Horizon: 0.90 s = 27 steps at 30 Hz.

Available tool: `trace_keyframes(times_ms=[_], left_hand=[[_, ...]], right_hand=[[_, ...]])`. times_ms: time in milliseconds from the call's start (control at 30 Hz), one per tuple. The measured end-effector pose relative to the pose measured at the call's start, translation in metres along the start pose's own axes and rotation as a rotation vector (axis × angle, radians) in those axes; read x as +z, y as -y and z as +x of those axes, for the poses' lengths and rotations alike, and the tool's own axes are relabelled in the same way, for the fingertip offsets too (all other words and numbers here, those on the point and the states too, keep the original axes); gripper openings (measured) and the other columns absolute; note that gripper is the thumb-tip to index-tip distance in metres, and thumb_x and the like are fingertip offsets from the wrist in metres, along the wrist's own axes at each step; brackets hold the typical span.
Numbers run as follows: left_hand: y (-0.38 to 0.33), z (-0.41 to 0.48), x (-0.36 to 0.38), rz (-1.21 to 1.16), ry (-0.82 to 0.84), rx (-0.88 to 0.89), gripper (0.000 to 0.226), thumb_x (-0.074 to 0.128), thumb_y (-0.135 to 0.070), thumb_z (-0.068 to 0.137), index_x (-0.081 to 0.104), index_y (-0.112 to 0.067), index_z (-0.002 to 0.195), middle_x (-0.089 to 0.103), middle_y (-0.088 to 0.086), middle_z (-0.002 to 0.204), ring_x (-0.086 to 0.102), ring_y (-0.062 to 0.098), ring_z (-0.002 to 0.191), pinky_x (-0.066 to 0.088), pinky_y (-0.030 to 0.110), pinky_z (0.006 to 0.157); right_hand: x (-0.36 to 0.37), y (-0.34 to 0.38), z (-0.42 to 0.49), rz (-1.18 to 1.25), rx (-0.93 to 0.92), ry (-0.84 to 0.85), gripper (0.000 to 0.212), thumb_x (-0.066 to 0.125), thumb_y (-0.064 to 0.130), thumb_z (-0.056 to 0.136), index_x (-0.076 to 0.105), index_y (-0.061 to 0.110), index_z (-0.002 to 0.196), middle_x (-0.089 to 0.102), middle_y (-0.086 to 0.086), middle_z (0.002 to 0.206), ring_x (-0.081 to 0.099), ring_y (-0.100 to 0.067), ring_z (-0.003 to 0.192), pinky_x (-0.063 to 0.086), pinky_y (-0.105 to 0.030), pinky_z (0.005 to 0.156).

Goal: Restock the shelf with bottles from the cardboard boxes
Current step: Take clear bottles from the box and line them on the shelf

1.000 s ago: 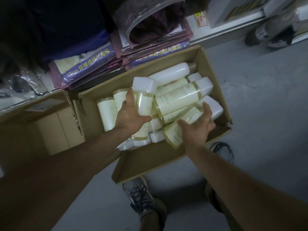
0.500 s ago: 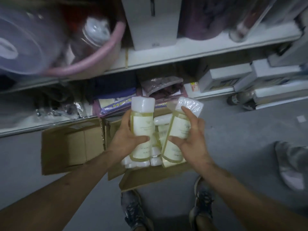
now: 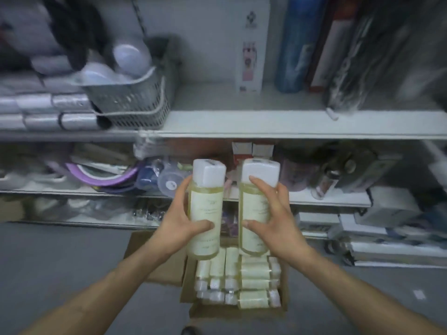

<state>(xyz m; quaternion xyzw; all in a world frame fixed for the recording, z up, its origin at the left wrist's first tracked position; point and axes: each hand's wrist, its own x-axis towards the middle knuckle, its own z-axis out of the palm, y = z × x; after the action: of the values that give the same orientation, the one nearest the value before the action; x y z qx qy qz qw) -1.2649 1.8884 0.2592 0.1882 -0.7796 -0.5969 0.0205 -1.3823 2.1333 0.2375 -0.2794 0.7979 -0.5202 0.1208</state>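
Note:
I hold two pale yellow bottles with white caps upright, side by side, in front of the shelving. My left hand [image 3: 180,222] grips the left bottle [image 3: 205,209] around its body. My right hand [image 3: 274,222] grips the right bottle [image 3: 256,206] the same way. Below them on the floor an open cardboard box [image 3: 242,313] holds several more of the same bottles [image 3: 254,284] lying flat. The white shelf board [image 3: 266,123] runs across the view above the bottles, with a bare stretch at its middle.
A grey basket [image 3: 135,97] with white items sits on the upper shelf at left, a white carton [image 3: 251,52] and a blue roll [image 3: 294,47] at right. The lower shelf [image 3: 326,198] carries purple basins [image 3: 101,175] and containers. A second cardboard box [image 3: 167,272] lies left of the open one. White boxes [image 3: 391,245] are stacked low right.
Both hands have lifted a bottle each out of the box and raised them upright toward the shelves. My view has tilted up from the box to the shelving.

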Motion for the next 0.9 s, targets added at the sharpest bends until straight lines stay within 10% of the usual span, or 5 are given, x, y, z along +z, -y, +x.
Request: trace_keyframes(times_ms=[133,400,667,900], left_hand=[[-0.079,-0.029,-0.035,0.027,-0.116,0.090,0.112,0.093,-0.032,0.062,0.031,-0.066,0.149,0.068,-0.028,0.131,0.069,0.000,0.117,0.060,0.018,0.081],[-0.200,-0.068,-0.107,0.054,-0.289,0.230,0.113,0.096,-0.033,0.065,0.031,-0.062,0.152,0.066,-0.015,0.137,0.067,0.008,0.123,0.058,0.047,0.101],[-0.285,-0.082,-0.201,0.082,-0.347,0.358,0.108,0.095,-0.041,0.059,0.033,-0.066,0.144,0.065,-0.010,0.133,0.069,0.012,0.118,0.060,0.046,0.099],[-0.330,-0.076,-0.279,0.106,-0.289,0.461,0.111,0.095,-0.031,0.066,0.029,-0.063,0.149,0.066,-0.017,0.125,0.070,-0.002,0.110,0.057,0.027,0.088]], right_hand=[[-0.038,0.092,0.018,-0.003,-0.139,0.059,0.102,0.086,0.020,0.081,0.030,0.063,0.156,0.028,0.018,0.143,0.042,0.004,0.131,0.047,-0.027,0.108],[-0.074,0.240,0.056,-0.061,-0.343,0.073,0.102,0.087,0.019,0.083,0.030,0.064,0.154,0.032,0.015,0.139,0.047,0.003,0.124,0.049,-0.025,0.102],[-0.063,0.347,0.093,-0.125,-0.505,0.014,0.102,0.089,0.017,0.082,0.032,0.067,0.150,0.032,0.013,0.138,0.040,0.011,0.127,0.036,-0.004,0.096],[-0.046,0.424,0.115,-0.114,-0.550,-0.118,0.099,0.087,0.018,0.082,0.033,0.065,0.151,0.031,0.018,0.139,0.041,0.009,0.127,0.044,-0.026,0.100]])
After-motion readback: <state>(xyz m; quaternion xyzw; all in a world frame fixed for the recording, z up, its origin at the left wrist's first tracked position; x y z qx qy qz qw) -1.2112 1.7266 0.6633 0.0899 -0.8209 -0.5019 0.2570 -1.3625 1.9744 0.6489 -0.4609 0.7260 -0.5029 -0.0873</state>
